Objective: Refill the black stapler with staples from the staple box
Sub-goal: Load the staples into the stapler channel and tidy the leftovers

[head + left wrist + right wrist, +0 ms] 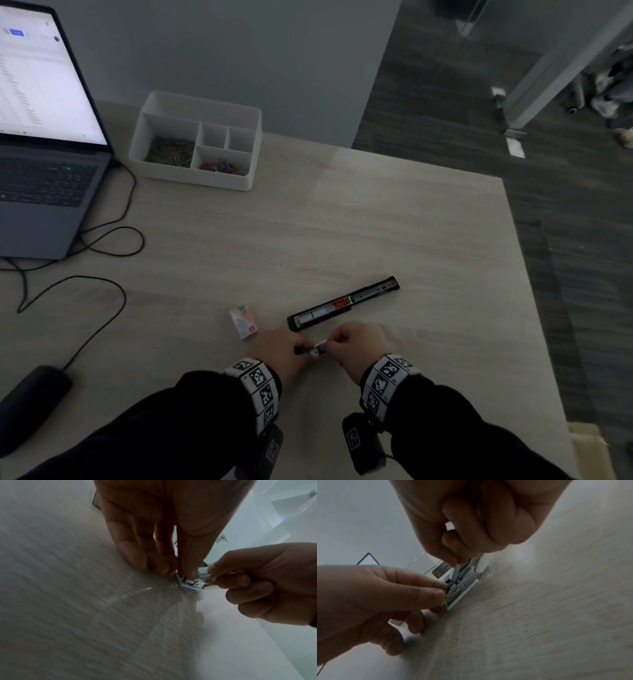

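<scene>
Down near the front edge of the pale wood-grain surface (376, 222), the two hands meet over a small white tray of staples (318, 351). That tray lies flat on the wood, its open side up, with shiny metal strips showing inside it in both wrist views. The left hand (274, 346) bends its fingers down onto the left end of the tray and pinches at the metal there with thumb and forefinger (436, 588). The right hand (352, 342) is curled into a loose fist, and its thumb and forefinger nip a thin metal strip (455, 570) (a row of staples, as far as the blur allows) that stands tilted up out of the tray's right end. A white flap of the tray sits under that hand's fingers.

Just beyond the hands lies the black stapler (342, 305), swung fully open into one long line that runs from lower left to upper right, its metal channel facing up and a red part visible near the middle. Neither hand touches it. The staple box (244, 321), a small printed sleeve, rests just left of the stapler.

Farther back stand a white organiser (195, 140) holding clips, an open laptop (44, 137) at far left, and black cables (113, 240) looping across the surface.
</scene>
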Motion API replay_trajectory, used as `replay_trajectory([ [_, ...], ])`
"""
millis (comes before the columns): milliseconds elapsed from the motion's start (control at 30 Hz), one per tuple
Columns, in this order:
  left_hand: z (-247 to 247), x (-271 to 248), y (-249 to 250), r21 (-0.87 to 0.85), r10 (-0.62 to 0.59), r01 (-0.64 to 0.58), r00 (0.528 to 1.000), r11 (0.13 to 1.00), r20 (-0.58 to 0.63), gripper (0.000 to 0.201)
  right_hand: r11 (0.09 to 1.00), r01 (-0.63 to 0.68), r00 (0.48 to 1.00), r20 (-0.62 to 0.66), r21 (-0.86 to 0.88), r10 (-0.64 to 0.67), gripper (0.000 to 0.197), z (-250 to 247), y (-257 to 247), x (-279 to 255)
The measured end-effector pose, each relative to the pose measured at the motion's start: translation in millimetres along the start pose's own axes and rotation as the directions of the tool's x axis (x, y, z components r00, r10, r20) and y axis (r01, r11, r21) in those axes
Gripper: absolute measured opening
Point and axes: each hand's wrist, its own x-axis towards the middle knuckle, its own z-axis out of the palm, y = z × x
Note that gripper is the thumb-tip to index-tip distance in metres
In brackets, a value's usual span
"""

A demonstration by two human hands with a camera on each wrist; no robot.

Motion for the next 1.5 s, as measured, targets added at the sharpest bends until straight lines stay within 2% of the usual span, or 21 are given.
replay_trajectory([
  [100, 1, 0, -1, -0.015, -0.002, 0.002, 1.000, 1.000, 0.005, 0.033, 0.999, 0.018, 1.000, 0.014, -0.037, -0.017, 0.008, -2, 0, 0],
  [233, 3, 1, -3, -0.022, -0.010, 0.010, 1.000, 1.000, 0.005, 0.031, 1.000, 0.012, 1.000, 0.001, 0.004, -0.012, 0.010, -4, 0, 0],
  [633, 1, 2, -2, -0.010, -0.007, 0.008, 1.000, 1.000, 0.029, 0.031, 0.984, 0.054, 0.997, 0.057, -0.170, -0.045, 0.008, -4, -2, 0],
  [800, 4, 3, -2, 0.007, -0.020, 0.020, 1.000, 1.000, 0.002, 0.032, 0.996, 0.043, 0.999, 0.008, -0.072, -0.043, 0.009, -6, 2, -2],
  [966, 7, 5, -3, 0.002, -0.038, 0.038, 0.999, 0.999, 0.013, 0.033, 0.996, 0.059, 0.998, -0.006, -0.068, -0.059, 0.016, -5, 2, -3],
  [1033, 6, 5, -4, 0.000, -0.041, 0.041, 0.999, 0.999, 0.016, 0.033, 0.996, 0.052, 0.999, -0.006, -0.074, -0.053, 0.013, -5, 3, -2],
  [1133, 6, 6, -4, -0.003, -0.038, 0.038, 0.999, 0.999, 0.020, 0.032, 0.993, 0.057, 0.998, 0.008, -0.107, -0.057, 0.008, -5, 3, -2],
  [1333, 8, 7, -7, -0.017, -0.030, 0.031, 0.999, 0.999, 0.017, 0.035, 0.981, 0.114, 0.991, 0.089, -0.160, -0.101, 0.019, -1, 1, -4],
  [1400, 7, 6, -7, -0.010, -0.022, 0.023, 0.999, 1.000, 0.022, 0.036, 0.984, 0.126, 0.992, 0.049, -0.130, -0.120, 0.019, -2, 1, -5],
  [1500, 7, 6, -6, -0.021, -0.014, 0.014, 1.000, 1.000, 0.020, 0.033, 0.993, 0.084, 0.988, -0.119, -0.080, -0.093, 0.014, -14, 5, -6],
])
